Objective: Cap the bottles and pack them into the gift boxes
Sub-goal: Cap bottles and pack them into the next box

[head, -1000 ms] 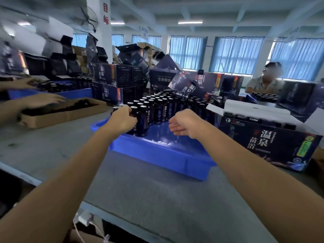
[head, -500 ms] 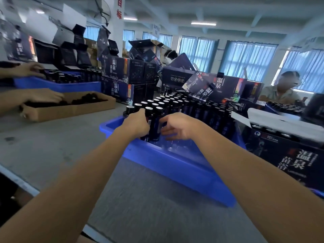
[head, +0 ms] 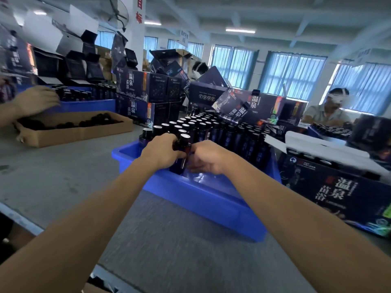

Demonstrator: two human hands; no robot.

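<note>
Over blue tray (head: 190, 195): left hand (head: 161, 152) and right hand (head: 208, 158) both gripping same dark bottle (head: 181, 153) (upright, front corner); gift box (head: 338, 189) just right.

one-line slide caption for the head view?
Both hands, left and right, grip a dark bottle at the near end of the blue crate of bottles.

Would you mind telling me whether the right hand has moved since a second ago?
Yes. The right hand has moved leftward over the blue crate to the dark bottle that the left hand grips.
</note>
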